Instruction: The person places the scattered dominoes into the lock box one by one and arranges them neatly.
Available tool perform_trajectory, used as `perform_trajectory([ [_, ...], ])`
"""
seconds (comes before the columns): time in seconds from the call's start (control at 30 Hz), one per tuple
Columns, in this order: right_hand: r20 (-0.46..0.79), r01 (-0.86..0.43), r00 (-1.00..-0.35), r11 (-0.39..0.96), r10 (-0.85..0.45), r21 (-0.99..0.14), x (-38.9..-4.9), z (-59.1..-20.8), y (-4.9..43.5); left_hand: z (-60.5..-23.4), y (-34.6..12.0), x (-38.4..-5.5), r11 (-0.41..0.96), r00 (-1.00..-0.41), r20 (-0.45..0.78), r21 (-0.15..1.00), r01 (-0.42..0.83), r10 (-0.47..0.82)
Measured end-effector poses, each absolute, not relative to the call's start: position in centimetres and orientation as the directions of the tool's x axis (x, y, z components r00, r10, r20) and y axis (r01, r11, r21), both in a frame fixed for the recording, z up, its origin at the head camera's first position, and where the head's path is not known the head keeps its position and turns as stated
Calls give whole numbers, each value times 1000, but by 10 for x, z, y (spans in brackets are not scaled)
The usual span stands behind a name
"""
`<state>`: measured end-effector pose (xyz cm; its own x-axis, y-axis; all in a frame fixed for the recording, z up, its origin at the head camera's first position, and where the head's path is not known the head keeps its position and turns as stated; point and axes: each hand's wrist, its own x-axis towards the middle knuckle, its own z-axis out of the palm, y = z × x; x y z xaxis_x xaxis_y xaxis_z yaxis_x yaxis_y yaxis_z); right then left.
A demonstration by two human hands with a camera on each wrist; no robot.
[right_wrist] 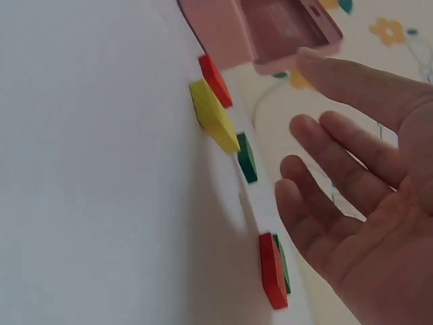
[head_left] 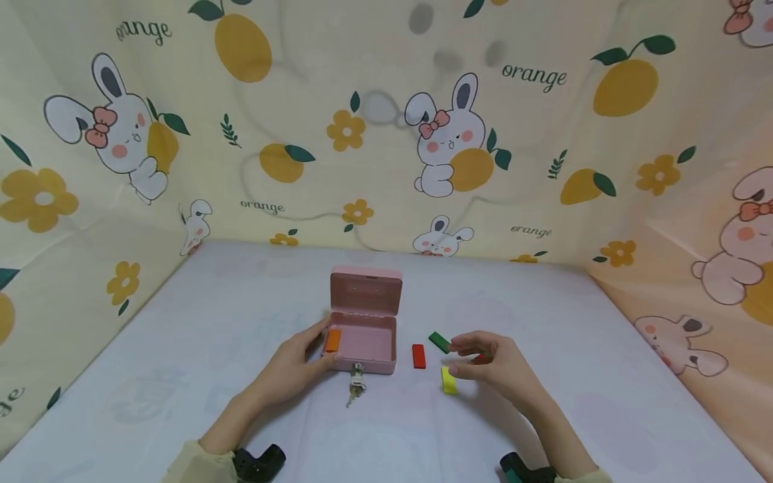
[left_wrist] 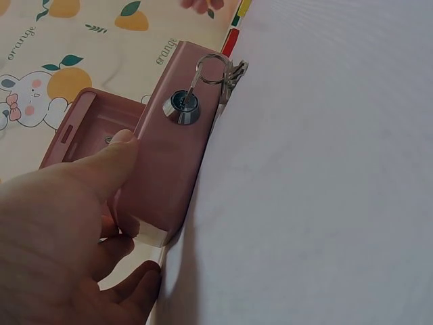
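Observation:
A pink metal cash box (head_left: 382,342) stands with its lid raised, an orange block (head_left: 333,340) lying inside at the left. My left hand (head_left: 290,365) grips the box's left side, thumb near the front wall and fingers behind. From the front lock hangs a key on a ring (left_wrist: 215,70) with a small charm. My right hand (head_left: 501,369) hovers over the blocks, fingers apart and slightly bent, holding nothing. Near it lie a green block (head_left: 439,342), a yellow block (head_left: 449,381) and a red block (head_left: 419,356). Another red block (right_wrist: 272,272) and green block (right_wrist: 284,266) show below that hand.
The white tabletop (head_left: 229,322) surrounds the box and blocks. A cream cloth (head_left: 386,168) printed with rabbits and oranges rises behind and along both sides. Each wrist wears a black device, one on the left (head_left: 260,463) and one on the right (head_left: 525,468).

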<state>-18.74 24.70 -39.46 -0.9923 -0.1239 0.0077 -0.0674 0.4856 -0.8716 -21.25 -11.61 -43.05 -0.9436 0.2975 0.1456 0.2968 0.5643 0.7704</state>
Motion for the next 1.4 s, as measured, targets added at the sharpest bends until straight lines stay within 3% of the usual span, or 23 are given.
perform_trajectory([
  [0.37,-30,-124,-967,573,-252,-810,-192,-406,256,-431,-115,-212,559,-941,152,772,304,302],
  [0.7,-66,-110,-953,537,-297,-836,-192,-407,257,-431,-117,-213,561,-937,164,764,319,310],
  [1.4,-66,-119,-958,596,-279,-794,-192,-408,252,-433,-116,-214,554,-934,172,766,327,314],
])
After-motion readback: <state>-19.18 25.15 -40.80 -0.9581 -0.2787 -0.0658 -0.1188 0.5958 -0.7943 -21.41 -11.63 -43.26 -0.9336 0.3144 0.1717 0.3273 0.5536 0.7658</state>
